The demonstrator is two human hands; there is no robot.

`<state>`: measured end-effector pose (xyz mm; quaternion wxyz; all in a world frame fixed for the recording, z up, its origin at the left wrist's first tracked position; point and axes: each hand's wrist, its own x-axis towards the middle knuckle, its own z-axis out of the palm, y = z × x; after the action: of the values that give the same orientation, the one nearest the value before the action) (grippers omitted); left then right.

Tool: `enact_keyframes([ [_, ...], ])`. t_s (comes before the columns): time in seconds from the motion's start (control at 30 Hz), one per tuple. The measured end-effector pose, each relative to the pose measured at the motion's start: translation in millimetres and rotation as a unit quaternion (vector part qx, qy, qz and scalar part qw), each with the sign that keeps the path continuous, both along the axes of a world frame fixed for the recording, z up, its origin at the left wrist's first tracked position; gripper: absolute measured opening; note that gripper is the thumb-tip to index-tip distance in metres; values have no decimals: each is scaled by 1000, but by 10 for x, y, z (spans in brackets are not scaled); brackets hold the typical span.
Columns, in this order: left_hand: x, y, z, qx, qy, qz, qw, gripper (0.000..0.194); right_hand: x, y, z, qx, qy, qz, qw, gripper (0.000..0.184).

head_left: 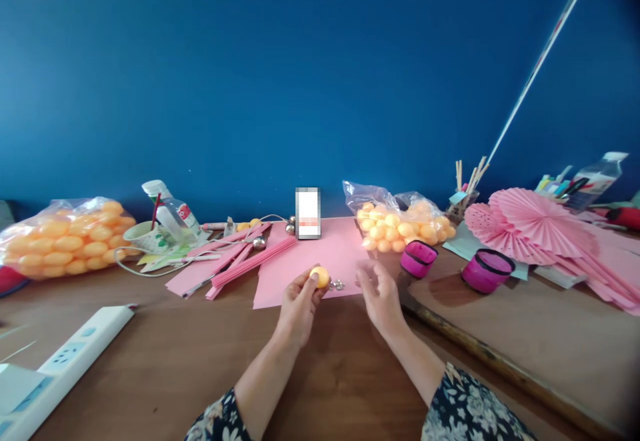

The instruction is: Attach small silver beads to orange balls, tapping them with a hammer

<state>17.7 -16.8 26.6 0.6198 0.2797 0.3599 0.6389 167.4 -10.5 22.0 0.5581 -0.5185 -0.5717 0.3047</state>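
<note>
1. Above the front edge of the pink paper [320, 254], the left hand [299, 304] is pinching an orange ball [319, 277] beside silver beads [339, 285].
2. Near its front right corner, the right hand [381, 295] is hovering apart, blurring; its grip is unclear.
3. Handling those beads would probably be calling for a fine pinch, the ball staying steady.

The power strip [75, 367] lies on the left of the table [175, 347]. The phone [308, 213] stands behind the bells [337, 285], between two bags of balls [70, 241] [400, 224].
</note>
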Motion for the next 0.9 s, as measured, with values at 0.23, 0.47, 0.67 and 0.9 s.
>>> enact_keyframes([
  [0.23, -23, 5, -3, -27, -57, 9, 998, 21, 14, 55, -147, 87, -359, 26, 929, 17],
  [0.47, 4, 0, -70, -40, -57, 9, 998, 22, -75, 89, -202, 69, -478, 4, 875, 20],
  [0.67, 3, 7, -104, -26, -66, -5, 997, 25, -77, 107, -199, 60, -488, -15, 871, 20],
  [0.9, 8, -20, -58, -35, -62, -22, 997, 32, -81, 80, -154, 74, -419, -39, 904, 18],
])
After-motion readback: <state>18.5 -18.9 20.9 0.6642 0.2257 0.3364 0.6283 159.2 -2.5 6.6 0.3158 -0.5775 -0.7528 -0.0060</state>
